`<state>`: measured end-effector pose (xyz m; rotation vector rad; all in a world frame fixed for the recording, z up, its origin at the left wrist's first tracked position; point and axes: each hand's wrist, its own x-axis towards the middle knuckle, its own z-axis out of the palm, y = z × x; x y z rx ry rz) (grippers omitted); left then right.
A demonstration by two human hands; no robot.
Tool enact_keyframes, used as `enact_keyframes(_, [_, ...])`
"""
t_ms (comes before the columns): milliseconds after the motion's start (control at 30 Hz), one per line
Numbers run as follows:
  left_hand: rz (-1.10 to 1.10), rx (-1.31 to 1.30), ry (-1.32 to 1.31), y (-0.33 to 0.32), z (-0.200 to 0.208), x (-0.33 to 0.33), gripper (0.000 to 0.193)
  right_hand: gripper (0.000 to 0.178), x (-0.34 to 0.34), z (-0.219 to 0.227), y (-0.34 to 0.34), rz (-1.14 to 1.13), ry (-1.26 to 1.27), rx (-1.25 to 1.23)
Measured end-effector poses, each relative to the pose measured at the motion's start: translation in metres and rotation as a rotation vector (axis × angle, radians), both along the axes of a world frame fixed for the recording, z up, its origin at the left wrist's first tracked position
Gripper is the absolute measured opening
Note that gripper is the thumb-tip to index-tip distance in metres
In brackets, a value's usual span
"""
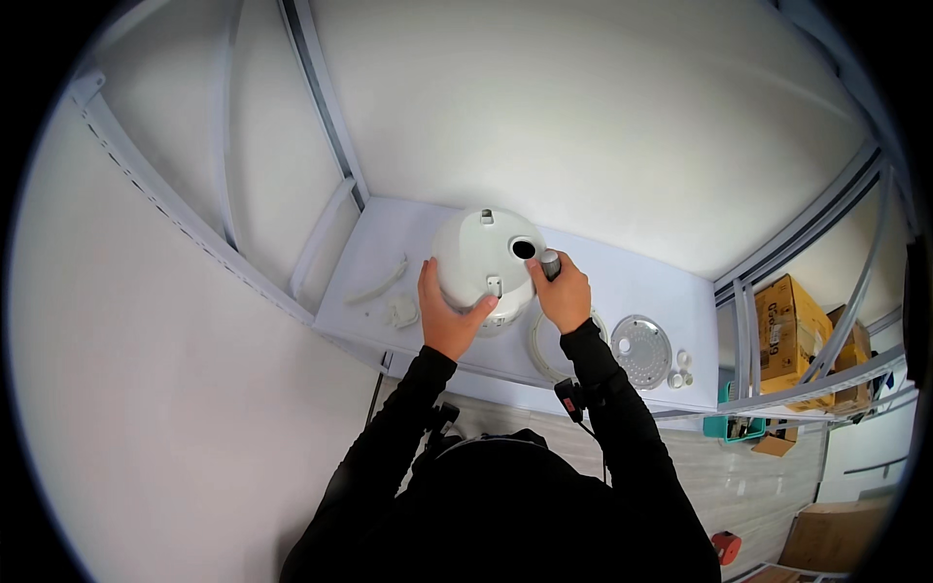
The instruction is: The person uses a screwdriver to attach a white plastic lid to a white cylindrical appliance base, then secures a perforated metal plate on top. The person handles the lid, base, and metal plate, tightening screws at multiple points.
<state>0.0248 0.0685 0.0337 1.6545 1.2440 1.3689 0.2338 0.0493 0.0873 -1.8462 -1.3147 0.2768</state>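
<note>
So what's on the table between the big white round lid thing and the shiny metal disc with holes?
In the head view, a thin white ring lies on the table between the white domed lid and the perforated round metal disc, partly under the right hand.

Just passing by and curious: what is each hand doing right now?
Left hand: gripping the side of the white round appliance body.
Right hand: closed around a small grey cylinder.

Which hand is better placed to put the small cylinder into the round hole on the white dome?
Right. The right hand already holds the grey cylinder beside the hole; the left hand braces the white dome.
</note>
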Motion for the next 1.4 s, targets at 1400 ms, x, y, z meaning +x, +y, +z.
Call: enact_keyframes(1400, [-0.12, 0.222, 0.291, -0.051, -0.006, -0.043, 0.123, 0.052, -0.022, -0.008, -0.082, 0.011, 0.161, 0.221])
